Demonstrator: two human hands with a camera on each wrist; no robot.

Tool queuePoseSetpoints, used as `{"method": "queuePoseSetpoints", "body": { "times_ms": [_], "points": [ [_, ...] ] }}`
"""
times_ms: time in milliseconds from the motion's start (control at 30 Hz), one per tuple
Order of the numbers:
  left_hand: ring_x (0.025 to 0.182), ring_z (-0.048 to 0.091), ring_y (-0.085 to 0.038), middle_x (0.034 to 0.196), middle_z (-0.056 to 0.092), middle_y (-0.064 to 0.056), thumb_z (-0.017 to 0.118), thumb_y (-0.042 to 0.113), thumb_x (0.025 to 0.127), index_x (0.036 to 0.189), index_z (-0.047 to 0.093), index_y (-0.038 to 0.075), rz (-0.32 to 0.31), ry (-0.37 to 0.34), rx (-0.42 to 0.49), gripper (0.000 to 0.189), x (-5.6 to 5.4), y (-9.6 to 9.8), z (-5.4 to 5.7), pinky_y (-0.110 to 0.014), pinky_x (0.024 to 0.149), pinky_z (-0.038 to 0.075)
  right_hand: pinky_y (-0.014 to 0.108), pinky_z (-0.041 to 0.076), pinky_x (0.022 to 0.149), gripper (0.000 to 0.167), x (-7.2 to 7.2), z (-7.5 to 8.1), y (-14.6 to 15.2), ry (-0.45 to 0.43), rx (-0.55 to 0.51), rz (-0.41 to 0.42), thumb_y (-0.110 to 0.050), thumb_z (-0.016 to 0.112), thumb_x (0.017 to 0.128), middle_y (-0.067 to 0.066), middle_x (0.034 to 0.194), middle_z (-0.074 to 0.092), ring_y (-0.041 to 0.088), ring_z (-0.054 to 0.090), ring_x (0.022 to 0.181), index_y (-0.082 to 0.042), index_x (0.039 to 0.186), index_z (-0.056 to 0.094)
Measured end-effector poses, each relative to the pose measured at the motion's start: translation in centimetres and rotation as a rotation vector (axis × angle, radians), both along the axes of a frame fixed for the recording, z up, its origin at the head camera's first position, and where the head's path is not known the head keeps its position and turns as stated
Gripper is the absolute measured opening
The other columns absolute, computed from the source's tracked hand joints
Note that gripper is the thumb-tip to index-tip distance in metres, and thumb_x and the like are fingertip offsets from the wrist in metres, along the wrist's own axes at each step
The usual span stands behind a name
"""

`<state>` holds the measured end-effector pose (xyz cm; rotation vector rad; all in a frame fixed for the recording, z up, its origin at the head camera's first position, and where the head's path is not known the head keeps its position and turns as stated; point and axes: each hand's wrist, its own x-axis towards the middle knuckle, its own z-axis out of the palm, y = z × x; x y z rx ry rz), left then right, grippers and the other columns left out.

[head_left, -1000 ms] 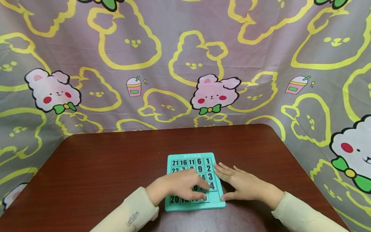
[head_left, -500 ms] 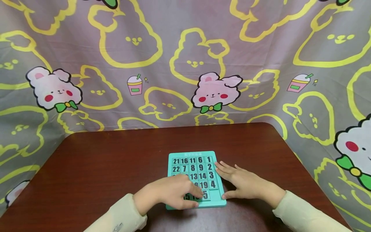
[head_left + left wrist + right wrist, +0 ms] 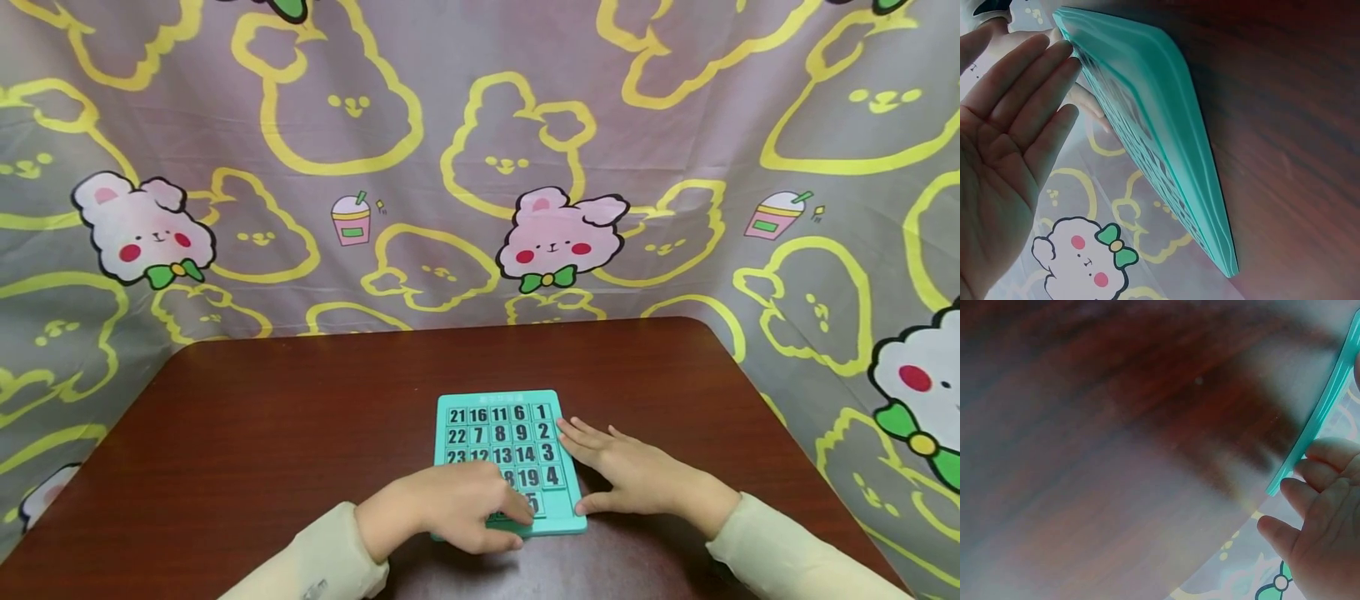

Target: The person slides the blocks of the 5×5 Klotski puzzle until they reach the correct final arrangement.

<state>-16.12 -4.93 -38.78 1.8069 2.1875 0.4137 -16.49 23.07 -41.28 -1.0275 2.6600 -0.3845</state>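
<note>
A turquoise number slide puzzle (image 3: 564,507) lies flat on the table, its square tiles marked with black numbers. My left hand (image 3: 457,504) is over its lower left part and hides several tiles. The index fingertip is at the lower right corner of the tile marked 5 (image 3: 533,500), to the left of a bare slot. Just above that slot sits the tile marked 4 (image 3: 552,476). Along the right rim rests my right hand (image 3: 637,471), fingertips and thumb against the frame. In the left wrist view, the left fingers (image 3: 1029,103) are extended above the puzzle.
The dark reddish-brown table (image 3: 300,408) extends around the puzzle. A grey-pink curtain (image 3: 427,75) printed with yellow outlines and rabbit faces hangs behind it and along both sides.
My left hand has drawn back toward the near edge, its index finger going from beside tile 4 to tile 5. More upper tiles show now. The right hand has stayed at the rim.
</note>
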Motion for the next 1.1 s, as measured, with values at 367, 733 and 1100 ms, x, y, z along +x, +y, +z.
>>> {"method": "queuePoseSetpoints", "body": {
  "times_ms": [367,733,1100],
  "points": [
    [0.102,0.066,0.007,0.120,0.072,0.006,0.057,0.030,0.100,0.121,0.073,0.014,0.009,0.006,-0.033,0.031,0.1,1.1,0.1,-0.007,0.091,0.046,0.070,0.027,0.111,0.094,0.1,0.1,0.0,-0.005,0.004,-0.006,-0.064,0.061,0.087,0.009,0.167,0.019,0.035,0.021,0.152,-0.007,0.156,0.032],
    [0.113,0.064,0.003,0.126,0.069,0.005,0.057,0.032,0.100,0.125,0.071,0.014,-0.002,0.024,-0.066,0.034,-0.1,2.2,0.1,-0.009,0.097,0.045,0.070,0.027,0.111,0.094,0.0,-0.1,-0.1,-0.009,0.003,0.002,-0.065,0.058,0.087,0.009,0.167,0.018,0.034,0.020,0.153,-0.007,0.156,0.031],
    [0.116,0.062,0.001,0.130,0.067,0.003,0.056,0.032,0.100,0.129,0.068,0.012,0.030,0.054,-0.051,0.037,0.3,0.9,0.7,-0.012,0.098,0.046,0.070,0.027,0.111,0.094,0.0,0.0,0.0,0.005,0.009,-0.002,-0.067,0.058,0.087,0.009,0.166,0.019,0.035,0.021,0.152,-0.007,0.155,0.032]
  ]
}}
